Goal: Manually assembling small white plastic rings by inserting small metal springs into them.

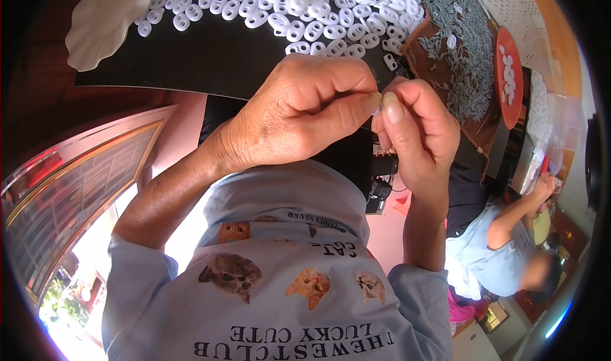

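My left hand [309, 109] and my right hand [420, 128] meet in front of my chest, just past the near edge of a black work surface [191, 62]. Both are closed, thumbs pressed against the forefingers, with the fingertips touching. Whatever sits between them is tiny and mostly covered, so I cannot make it out. Beyond my hands lies a spread of white oval plastic pieces [296, 30], each with two holes. To their right, small grey parts [468, 62] are heaped on a brown cloth [420, 49].
A white wavy-edged dish [105, 20] stands at the far left. At the right, an orange-red plate [510, 116] bears several white pieces. Further right another person [503, 240] sits working with their hands. A framed panel [83, 195] leans at the left.
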The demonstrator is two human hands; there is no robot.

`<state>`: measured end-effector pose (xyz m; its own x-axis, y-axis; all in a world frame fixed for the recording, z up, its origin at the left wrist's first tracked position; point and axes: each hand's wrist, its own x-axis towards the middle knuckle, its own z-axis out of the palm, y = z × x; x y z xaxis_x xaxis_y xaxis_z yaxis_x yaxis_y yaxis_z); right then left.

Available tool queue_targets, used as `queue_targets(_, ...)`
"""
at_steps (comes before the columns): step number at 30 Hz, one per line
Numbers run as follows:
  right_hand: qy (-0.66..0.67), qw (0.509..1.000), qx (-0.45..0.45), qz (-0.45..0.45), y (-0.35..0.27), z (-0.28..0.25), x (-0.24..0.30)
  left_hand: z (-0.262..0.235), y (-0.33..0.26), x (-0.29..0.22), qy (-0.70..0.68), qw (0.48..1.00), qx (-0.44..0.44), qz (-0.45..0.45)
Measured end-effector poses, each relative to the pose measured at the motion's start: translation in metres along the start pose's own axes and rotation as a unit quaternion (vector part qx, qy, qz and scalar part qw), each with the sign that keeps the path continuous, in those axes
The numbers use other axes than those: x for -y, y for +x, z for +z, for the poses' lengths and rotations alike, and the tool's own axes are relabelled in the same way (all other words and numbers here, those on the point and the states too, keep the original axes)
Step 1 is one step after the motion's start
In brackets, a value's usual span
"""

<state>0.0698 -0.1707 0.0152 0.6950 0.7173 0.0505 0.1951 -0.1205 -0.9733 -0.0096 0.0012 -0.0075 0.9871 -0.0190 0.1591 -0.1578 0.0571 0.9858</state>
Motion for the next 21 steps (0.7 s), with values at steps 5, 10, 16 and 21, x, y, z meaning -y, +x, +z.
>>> queue_targets(5,-0.008,1.000,-0.001,0.003,-0.0011,-0.0010,-0.0012,0.0004,0.0003,0.0003,0.004,1.000,0.000,-0.001)
queue_targets(10,0.010,1.000,-0.004,0.010,-0.0019,-0.0005,-0.0021,0.0020,0.0003,0.0014,0.003,1.000,-0.004,0.004)
queue_targets(16,0.006,1.000,-0.005,0.006,-0.0024,-0.0020,-0.0025,0.0026,0.0020,0.0013,0.014,1.000,-0.006,0.016)
queue_targets(21,0.007,1.000,-0.006,0.008,-0.0031,-0.0030,-0.0027,0.0032,0.0026,0.0016,0.016,1.000,-0.004,0.006)
